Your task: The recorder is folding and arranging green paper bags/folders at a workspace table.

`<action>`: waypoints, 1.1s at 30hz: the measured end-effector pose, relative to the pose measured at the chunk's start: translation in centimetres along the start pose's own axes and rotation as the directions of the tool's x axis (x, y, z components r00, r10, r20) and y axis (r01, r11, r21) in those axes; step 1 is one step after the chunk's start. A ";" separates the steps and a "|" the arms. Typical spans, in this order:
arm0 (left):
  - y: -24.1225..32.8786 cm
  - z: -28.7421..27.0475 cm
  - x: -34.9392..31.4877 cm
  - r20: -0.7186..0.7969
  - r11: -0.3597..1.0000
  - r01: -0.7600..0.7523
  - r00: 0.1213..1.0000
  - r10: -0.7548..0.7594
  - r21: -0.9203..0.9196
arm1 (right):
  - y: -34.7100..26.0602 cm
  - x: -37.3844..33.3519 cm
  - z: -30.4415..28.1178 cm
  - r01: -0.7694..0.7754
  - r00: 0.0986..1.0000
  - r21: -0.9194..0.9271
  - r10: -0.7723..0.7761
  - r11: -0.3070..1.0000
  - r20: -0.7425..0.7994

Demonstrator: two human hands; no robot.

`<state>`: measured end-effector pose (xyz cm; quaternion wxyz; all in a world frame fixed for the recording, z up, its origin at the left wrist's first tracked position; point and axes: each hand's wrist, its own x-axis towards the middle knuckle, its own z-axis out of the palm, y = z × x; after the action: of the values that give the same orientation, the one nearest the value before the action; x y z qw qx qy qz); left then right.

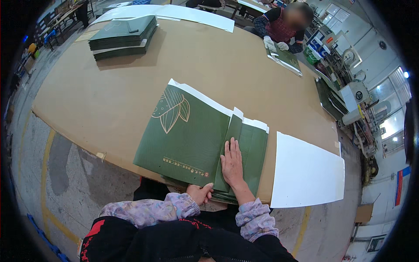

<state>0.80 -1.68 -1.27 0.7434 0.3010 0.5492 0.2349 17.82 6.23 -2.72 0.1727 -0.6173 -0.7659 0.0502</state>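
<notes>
A flat green paper bag (187, 135) with a gold leaf drawing and a white top edge lies at the table's near side. Its right part is folded into a raised strip (234, 129), with another green panel beside it; more green sheets show under its near edge. My right hand (232, 163) lies flat on the strip, fingers stretched toward the far side. At the near edge of the bag, my left hand (200, 193) is closed, thumb uppermost, pinching the edge; its fingertips are partly hidden.
A brown table (109, 96) carries a stack of green bags (124, 37) at far left. White sheets (307, 172) lie to the right and along the far edge. At far right a person in white gloves (276, 45) handles a green bag (286, 60), near more green pieces (329, 98).
</notes>
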 end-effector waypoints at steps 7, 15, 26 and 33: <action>0.4 0.2 -0.3 -0.016 1.000 0.020 1.000 -0.020 0.014 | 0.1 -0.1 0.0 0.004 1.000 0.004 -0.004 1.000 -0.005; 0.2 0.0 0.2 -0.007 1.000 0.007 1.000 -0.007 -0.002 | 0.2 0.3 0.1 0.008 1.000 0.001 -0.008 1.000 -0.011; -1.1 -0.2 0.7 0.019 1.000 -0.004 1.000 0.004 -0.015 | 0.2 -0.4 0.5 0.014 1.000 0.029 -0.013 0.999 -0.010; -0.3 -0.2 0.1 -0.003 0.998 -0.057 0.998 0.057 0.018 | 0.0 0.0 0.1 0.000 1.000 0.012 0.000 1.000 0.000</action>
<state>0.66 -1.84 -1.60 0.7327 0.3227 0.5438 0.2516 17.80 6.23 -2.85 0.1763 -0.6161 -0.7657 0.0548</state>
